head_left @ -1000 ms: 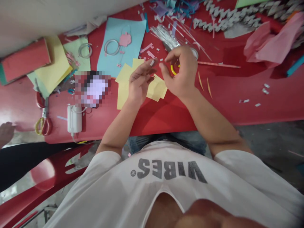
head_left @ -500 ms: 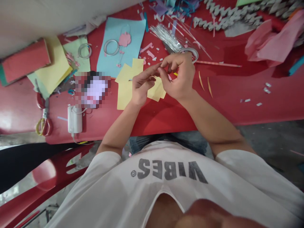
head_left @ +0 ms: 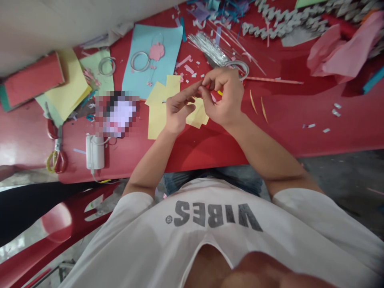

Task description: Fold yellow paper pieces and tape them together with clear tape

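Note:
My left hand [head_left: 181, 110] and my right hand [head_left: 223, 94] meet fingertip to fingertip above the red table [head_left: 207, 148]. The fingers of both hands are pinched together, and what they hold is too small or hidden to name. Yellow paper pieces [head_left: 157, 116] lie under and beside my hands. A roll of tape [head_left: 244, 69] rests just behind my right hand, next to a bundle of silvery strips [head_left: 207, 47]. Two thin yellow slivers [head_left: 264, 110] lie to the right of my right wrist.
A blue sheet [head_left: 129, 76] bears a tape ring [head_left: 140, 61] and a pink paper flower [head_left: 156, 51]. At the left are scissors [head_left: 57, 150], a white power bank [head_left: 95, 152] and a blurred phone [head_left: 121, 116]. Pink paper [head_left: 345, 56] lies at the right, with a red chair [head_left: 78, 224] lower left.
The view has shifted very slightly. Part of another person's arm now shows at the left edge. My hands keep nearly the same pose.

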A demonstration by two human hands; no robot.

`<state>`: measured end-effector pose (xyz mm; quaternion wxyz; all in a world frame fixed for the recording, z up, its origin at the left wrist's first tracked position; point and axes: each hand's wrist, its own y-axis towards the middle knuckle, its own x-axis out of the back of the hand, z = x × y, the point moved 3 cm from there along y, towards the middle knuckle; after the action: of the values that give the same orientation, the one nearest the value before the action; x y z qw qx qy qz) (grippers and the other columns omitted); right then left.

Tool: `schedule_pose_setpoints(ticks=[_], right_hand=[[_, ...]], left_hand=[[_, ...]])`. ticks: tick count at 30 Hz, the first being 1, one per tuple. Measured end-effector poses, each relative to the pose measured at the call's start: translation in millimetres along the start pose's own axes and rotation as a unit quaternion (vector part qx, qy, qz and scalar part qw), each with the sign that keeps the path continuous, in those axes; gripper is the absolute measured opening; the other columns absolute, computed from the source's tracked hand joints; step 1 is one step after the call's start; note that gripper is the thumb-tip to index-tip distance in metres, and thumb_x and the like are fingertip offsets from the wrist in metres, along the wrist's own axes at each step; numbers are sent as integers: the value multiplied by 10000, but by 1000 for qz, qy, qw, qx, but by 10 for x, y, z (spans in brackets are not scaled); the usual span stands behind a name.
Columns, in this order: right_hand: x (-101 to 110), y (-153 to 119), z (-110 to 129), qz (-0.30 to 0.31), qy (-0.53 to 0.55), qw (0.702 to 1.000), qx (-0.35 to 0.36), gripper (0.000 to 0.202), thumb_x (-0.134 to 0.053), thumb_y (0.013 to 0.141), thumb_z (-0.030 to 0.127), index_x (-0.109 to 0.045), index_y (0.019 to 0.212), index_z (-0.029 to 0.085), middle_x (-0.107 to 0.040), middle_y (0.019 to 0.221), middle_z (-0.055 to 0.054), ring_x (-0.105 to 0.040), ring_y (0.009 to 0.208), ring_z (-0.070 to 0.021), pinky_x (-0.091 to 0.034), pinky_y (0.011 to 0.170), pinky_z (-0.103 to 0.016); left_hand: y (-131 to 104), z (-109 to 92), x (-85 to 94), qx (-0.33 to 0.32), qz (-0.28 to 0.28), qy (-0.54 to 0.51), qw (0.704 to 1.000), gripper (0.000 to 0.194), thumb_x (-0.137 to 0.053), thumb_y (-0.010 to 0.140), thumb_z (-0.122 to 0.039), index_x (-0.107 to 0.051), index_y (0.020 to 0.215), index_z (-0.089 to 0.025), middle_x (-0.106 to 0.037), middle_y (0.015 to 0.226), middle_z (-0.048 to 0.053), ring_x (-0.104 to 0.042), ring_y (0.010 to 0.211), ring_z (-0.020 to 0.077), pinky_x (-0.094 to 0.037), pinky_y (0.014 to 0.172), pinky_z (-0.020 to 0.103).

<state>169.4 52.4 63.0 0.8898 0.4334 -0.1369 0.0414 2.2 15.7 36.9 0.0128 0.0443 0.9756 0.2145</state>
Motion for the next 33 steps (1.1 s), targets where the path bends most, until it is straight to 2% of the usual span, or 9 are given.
schedule_pose_setpoints(ticks=[6,12,17,22,27,30,33], right_hand=[[-18,-35,-59,42,-10,999,-13,274,-524,1082,420,-464,864,266,-634,1035,-36,-674,1011,-254,-601,934,-550],[-38,-61,-85,23,-23,999,-9,343,-472,1095,434,-429,803,259,-630,1012,-39,-662,985,-252,-592,925,-555],[-59,-98,-151,9,-17,999,-27,405,-459,1091,504,-414,774,256,-632,1012,-40,-666,990,-249,-598,928,-558],[-76,-122,-173,2,-10,998,-58,436,-456,1074,563,-412,761,263,-628,1014,-45,-667,1006,-265,-591,939,-584],[-65,-107,-127,14,-15,998,-63,392,-489,1060,526,-401,777,269,-633,1020,-53,-662,1006,-271,-581,959,-575],[-59,-94,-113,27,-14,998,-61,371,-492,1061,512,-408,792,270,-627,1009,-50,-670,996,-260,-587,960,-567],[-69,-93,-130,40,-9,997,-59,361,-476,1069,511,-412,806,272,-618,983,-41,-679,977,-246,-603,942,-554]], left_hand=[[-4,45,8,-17,8,6,1000,541,-637,794,-328,-688,1325,-420,-749,1222,-61,-699,1063,237,-511,832,359],[-22,-70,-75,-1,10,-7,1000,515,-668,849,-369,-664,1365,-367,-725,1306,-40,-667,1040,220,-500,859,391],[-26,-40,-103,9,16,-8,1000,526,-675,851,-438,-638,1376,-432,-702,1336,-66,-678,1124,245,-517,854,396],[-39,-60,-143,33,9,-29,999,502,-644,878,-394,-636,1379,-422,-681,1374,-77,-642,1191,265,-512,909,428],[-34,-84,-161,49,9,-51,997,551,-652,831,-369,-641,1380,-411,-709,1301,-62,-669,1168,278,-516,925,444],[-13,-68,-142,56,14,-66,996,588,-656,776,-347,-657,1360,-411,-689,1338,-56,-661,1210,306,-534,930,432],[13,-36,-118,91,10,-90,992,581,-677,737,-388,-674,1317,-417,-629,1437,-84,-629,1256,344,-553,939,429]])
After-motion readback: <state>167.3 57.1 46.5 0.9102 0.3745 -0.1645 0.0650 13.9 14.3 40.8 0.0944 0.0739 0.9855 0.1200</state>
